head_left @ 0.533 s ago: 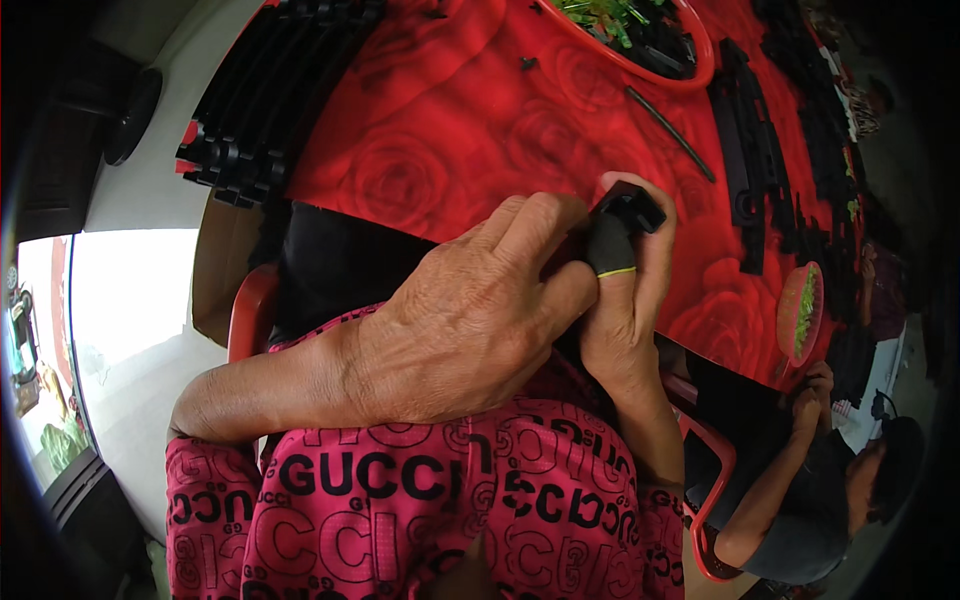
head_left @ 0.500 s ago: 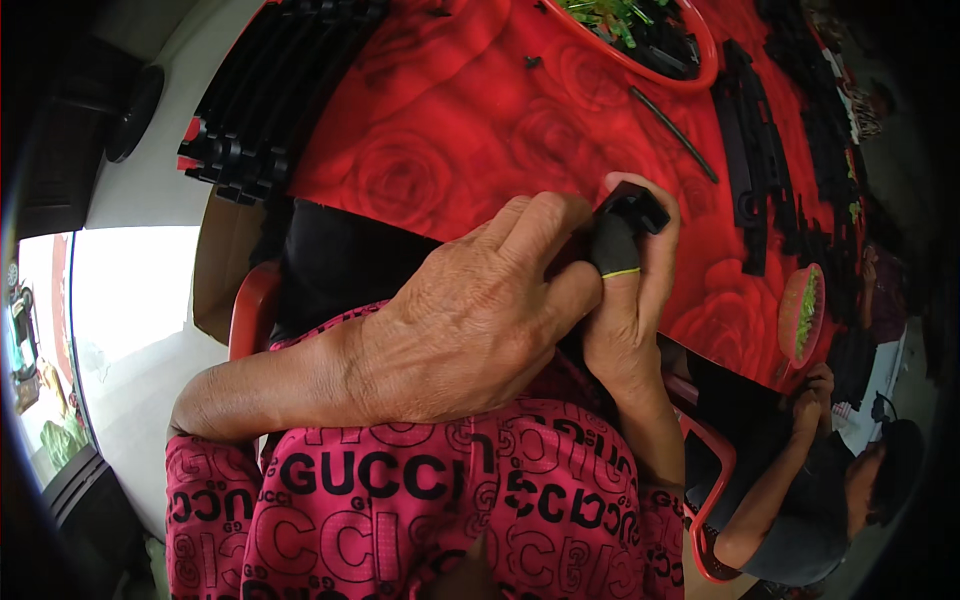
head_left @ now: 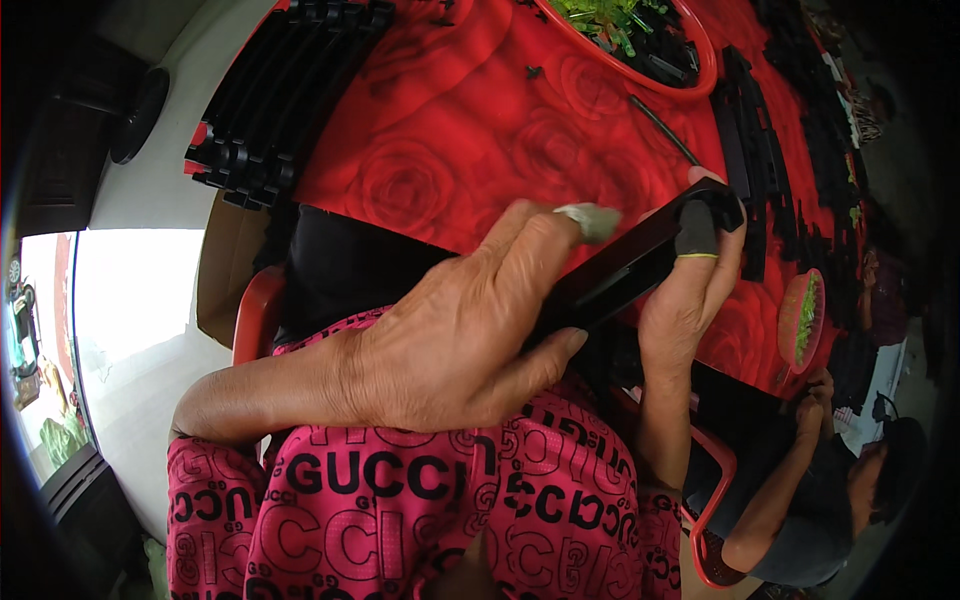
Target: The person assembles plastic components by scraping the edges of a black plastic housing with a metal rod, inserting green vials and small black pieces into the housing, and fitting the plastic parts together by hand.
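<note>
A long black plastic strip with a channel along it (head_left: 625,272) slants between my hands above the table's near edge. My right hand (head_left: 672,305) is closed on its far end, which has a block-like tip. A dark cover with a yellow rim is on that thumb. At the near end, my left hand (head_left: 455,320) lies around the strip, thumb below and fingers above. A pale, motion-blurred cover (head_left: 592,220) is on one of its fingertips. The left palm and the strip's near end are hidden behind the hand.
Long black parts (head_left: 290,95) are stacked at far left on the red rose-patterned cloth (head_left: 400,185). A red-rimmed basin (head_left: 712,60) holds green and black pieces. A thin dark rod (head_left: 660,125) lies nearby. Right are more black parts (head_left: 745,140), a pink bowl (head_left: 818,320) and another person's arm (head_left: 765,510).
My right hand has moved to the right with the strip's tip. Much more of the strip now shows between my hands, and my left thumb and fingers have spread apart.
</note>
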A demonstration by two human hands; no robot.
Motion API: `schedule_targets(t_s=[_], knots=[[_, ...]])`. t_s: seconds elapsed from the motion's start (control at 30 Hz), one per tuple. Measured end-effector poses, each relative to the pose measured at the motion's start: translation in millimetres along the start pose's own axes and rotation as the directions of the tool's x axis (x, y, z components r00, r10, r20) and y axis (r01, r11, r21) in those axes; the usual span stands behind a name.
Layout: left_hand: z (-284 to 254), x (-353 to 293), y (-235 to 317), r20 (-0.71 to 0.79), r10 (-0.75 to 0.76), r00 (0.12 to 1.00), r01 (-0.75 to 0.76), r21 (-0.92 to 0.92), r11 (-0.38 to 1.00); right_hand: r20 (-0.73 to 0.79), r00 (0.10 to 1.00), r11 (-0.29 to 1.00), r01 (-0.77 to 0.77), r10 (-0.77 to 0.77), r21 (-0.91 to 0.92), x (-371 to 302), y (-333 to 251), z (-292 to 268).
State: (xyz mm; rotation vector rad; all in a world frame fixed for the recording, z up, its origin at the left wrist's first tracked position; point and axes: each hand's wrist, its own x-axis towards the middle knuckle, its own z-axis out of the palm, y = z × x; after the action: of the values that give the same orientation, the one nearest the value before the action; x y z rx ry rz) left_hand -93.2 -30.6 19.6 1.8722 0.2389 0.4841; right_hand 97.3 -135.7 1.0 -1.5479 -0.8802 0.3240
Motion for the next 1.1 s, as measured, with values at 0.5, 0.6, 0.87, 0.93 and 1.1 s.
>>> schedule_targets(t_s=[0.5, 0.6, 0.87, 0.93, 1.1], knots=[[3.5, -0.5, -5.8, 0.162, -0.447, 0.88, 0.476, -0.325, 0.818, 0.455, 0.804, 0.676, 0.58, -0.383, -0.454, -9.9, -26.4, -13.3], [14.9, -6.9, -19.3, -0.01, -0.27, 0.963, 0.262, -0.209, 0.942, 0.47, 0.798, 0.665, 0.587, -0.378, -0.461, -14.9, -24.6, -6.5], [18.6, -8.0, -19.2, -0.071, -0.244, 0.967, 0.23, -0.156, 0.961, 0.384, 0.892, 0.828, 0.393, -0.239, -0.399, -21.0, -17.5, 0.0], [18.2, -8.4, -20.7, -0.059, -0.253, 0.966, 0.243, -0.148, 0.959, 0.354, 0.907, 0.872, 0.351, -0.227, -0.341, -24.7, -8.5, 0.9], [10.0, -3.9, -21.9, 0.074, -0.356, 0.932, 0.359, -0.345, 0.868, 0.281, 0.932, 0.914, 0.306, -0.23, -0.266, -32.0, -0.6, 6.3]])
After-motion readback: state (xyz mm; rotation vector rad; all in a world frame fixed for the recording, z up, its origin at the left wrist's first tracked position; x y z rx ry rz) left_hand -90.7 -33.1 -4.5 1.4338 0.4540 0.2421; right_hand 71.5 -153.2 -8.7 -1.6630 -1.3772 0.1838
